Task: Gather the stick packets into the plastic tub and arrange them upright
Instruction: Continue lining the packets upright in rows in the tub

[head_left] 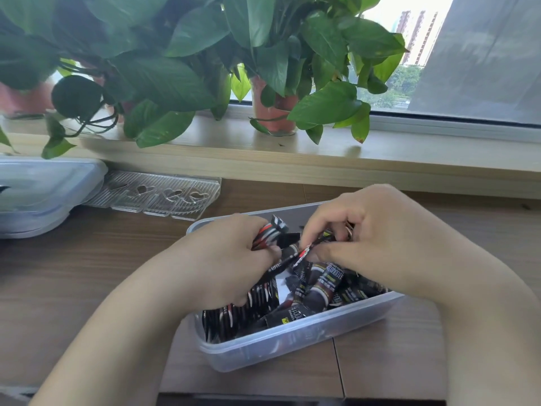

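Sill plants behind, lidded box left; left hand, right hand fingers pinch packets over tub.

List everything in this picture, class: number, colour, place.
Tub: one, clear plastic, on the table centre.
Packets: many, black with red and white, in the tub.
Table: one, brown wood, under the tub.
Lidded box: one, clear bluish, table's far left.
Heart tray: one, clear, beside the lidded box.
Plants: at least two, green, reddish pots, on the windowsill.
Left hand: one, over the tub, gripping several packets.
Right hand: one, over the tub, pinching a packet.
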`<state>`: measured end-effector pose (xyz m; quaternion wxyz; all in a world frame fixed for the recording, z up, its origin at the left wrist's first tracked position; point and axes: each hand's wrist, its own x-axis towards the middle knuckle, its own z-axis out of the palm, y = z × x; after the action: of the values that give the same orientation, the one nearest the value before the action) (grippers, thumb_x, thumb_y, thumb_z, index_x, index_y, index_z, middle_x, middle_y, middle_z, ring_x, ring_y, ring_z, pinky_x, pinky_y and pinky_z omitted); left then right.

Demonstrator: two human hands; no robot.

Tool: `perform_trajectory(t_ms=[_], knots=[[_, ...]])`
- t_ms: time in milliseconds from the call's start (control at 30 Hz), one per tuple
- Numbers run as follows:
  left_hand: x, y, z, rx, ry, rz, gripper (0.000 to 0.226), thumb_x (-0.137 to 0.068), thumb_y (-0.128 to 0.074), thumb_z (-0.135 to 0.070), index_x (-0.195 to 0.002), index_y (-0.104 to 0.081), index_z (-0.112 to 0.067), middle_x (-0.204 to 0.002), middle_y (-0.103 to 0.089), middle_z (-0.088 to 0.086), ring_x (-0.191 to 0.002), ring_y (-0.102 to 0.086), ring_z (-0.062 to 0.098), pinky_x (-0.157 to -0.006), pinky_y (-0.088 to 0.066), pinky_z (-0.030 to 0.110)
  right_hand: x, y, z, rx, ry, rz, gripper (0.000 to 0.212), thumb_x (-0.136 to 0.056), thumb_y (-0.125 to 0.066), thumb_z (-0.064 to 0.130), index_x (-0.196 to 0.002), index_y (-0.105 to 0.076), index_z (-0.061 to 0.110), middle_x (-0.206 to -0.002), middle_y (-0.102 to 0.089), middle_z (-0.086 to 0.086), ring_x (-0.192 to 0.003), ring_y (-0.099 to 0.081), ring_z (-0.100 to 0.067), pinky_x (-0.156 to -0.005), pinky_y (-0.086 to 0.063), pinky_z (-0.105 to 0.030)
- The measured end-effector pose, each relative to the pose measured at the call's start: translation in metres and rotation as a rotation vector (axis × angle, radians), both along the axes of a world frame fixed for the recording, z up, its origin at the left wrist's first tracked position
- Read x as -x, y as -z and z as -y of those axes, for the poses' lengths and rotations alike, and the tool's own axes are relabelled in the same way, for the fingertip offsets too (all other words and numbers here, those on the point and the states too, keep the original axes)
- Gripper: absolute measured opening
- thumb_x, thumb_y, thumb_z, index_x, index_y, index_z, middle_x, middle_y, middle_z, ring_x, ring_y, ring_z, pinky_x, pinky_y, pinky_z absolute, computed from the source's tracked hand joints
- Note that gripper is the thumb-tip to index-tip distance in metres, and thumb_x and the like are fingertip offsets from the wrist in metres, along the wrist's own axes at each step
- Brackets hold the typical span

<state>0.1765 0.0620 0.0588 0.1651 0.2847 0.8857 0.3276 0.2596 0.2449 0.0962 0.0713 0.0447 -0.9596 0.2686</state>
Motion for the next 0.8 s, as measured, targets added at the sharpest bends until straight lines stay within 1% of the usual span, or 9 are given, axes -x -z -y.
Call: perform_trajectory(t_ms=[67,133,200,267,333,433,567,700,800], knots=[[0.000,-0.003,0.002,-0.139,-0.045,0.034,0.018,-0.095,-0.057,-0.035,-0.080,-0.060,-0.027,-0.055,-0.057,-0.009,-0.038,-0.058,0.013,-0.050,-0.050,0.032,-0.002,0.000,-0.003,0.067,-0.008,-0.007,0.009,-0.076,-0.082,0.028,-0.079,-0.075,0.034,-0.064,-0.060,-0.001,-0.043,-0.046,-0.004,-0.047,-0.034,-0.008],[0.000,-0.007,0.005,-0.282,-0.097,0.082,0.016,-0.096,-0.059,-0.034,-0.081,-0.064,-0.030,-0.071,-0.073,-0.013,-0.037,-0.052,0.013,-0.053,-0.047,0.029,-0.002,0.001,-0.005,0.101,-0.003,-0.022,0.009,-0.076,-0.082,0.027,-0.080,-0.076,0.033,-0.068,-0.061,-0.002,-0.044,-0.045,-0.003,-0.050,-0.034,-0.009],[0.000,-0.011,0.007,-0.400,-0.146,0.134,0.020,-0.098,-0.057,-0.033,-0.082,-0.062,-0.021,-0.083,-0.078,-0.011,-0.038,-0.045,0.016,-0.056,-0.042,0.028,-0.001,0.003,-0.007,0.131,0.023,-0.035,0.010,-0.076,-0.082,0.027,-0.081,-0.075,0.033,-0.070,-0.063,-0.001,-0.046,-0.047,-0.002,-0.053,-0.037,-0.011],[0.002,-0.013,0.009,-0.526,-0.213,0.158,0.022,-0.098,-0.057,-0.030,-0.082,-0.058,-0.016,-0.080,-0.079,-0.005,-0.038,-0.039,0.019,-0.057,-0.040,0.029,-0.001,0.004,-0.009,0.153,0.052,-0.050,0.009,-0.076,-0.081,0.030,-0.080,-0.074,0.032,-0.070,-0.066,0.003,-0.048,-0.050,0.000,-0.054,-0.039,-0.012],[0.006,-0.012,0.011,-0.619,-0.297,0.127,0.024,-0.097,-0.058,-0.032,-0.079,-0.060,-0.015,-0.073,-0.077,0.001,-0.036,-0.038,0.019,-0.060,-0.038,0.031,-0.001,0.004,-0.011,0.175,0.079,-0.108,0.011,-0.076,-0.081,0.030,-0.074,-0.071,0.030,-0.067,-0.069,0.006,-0.051,-0.054,-0.001,-0.056,-0.042,-0.013],[0.009,-0.012,0.014,-0.738,-0.403,0.137,0.027,-0.097,-0.059,-0.033,-0.082,-0.060,-0.011,-0.070,-0.075,0.005,-0.037,-0.038,0.019,-0.055,-0.037,0.032,-0.003,0.001,-0.016,0.286,0.140,-0.235,0.013,-0.074,-0.082,0.025,-0.071,-0.069,0.025,-0.065,-0.071,0.003,-0.059,-0.065,-0.014,-0.062,-0.047,-0.017],[0.004,-0.016,0.006,-0.910,-0.456,0.280,0.027,-0.095,-0.062,-0.034,-0.084,-0.061,-0.009,-0.068,-0.066,0.006,-0.035,-0.037,0.013,-0.043,-0.035,0.025,-0.005,-0.004,-0.005,0.450,0.162,-0.380,0.015,-0.075,-0.080,0.019,-0.072,-0.065,0.021,-0.069,-0.073,0.003,-0.060,-0.065,-0.013,-0.064,-0.052,-0.023],[-0.005,-0.017,-0.005,-0.994,-0.404,0.408,0.039,-0.087,-0.069,-0.045,-0.090,-0.060,-0.006,-0.077,-0.057,0.014,-0.035,-0.032,0.011,-0.038,-0.028,0.020,-0.002,0.001,0.026,0.347,0.171,-0.366,0.016,-0.074,-0.077,0.020,-0.070,-0.061,0.020,-0.064,-0.068,0.003,-0.057,-0.063,-0.023,-0.056,-0.053,-0.038],[-0.009,-0.016,-0.008,-0.945,-0.391,0.331,0.053,-0.073,-0.073,-0.057,-0.084,-0.059,-0.007,-0.066,-0.044,0.015,-0.039,-0.030,0.016,-0.042,-0.024,0.022,0.002,0.006,0.038,0.292,0.149,-0.396,0.016,-0.074,-0.075,0.019,-0.069,-0.060,0.021,-0.061,-0.064,0.003,-0.051,-0.057,-0.018,-0.053,-0.049,-0.033]])
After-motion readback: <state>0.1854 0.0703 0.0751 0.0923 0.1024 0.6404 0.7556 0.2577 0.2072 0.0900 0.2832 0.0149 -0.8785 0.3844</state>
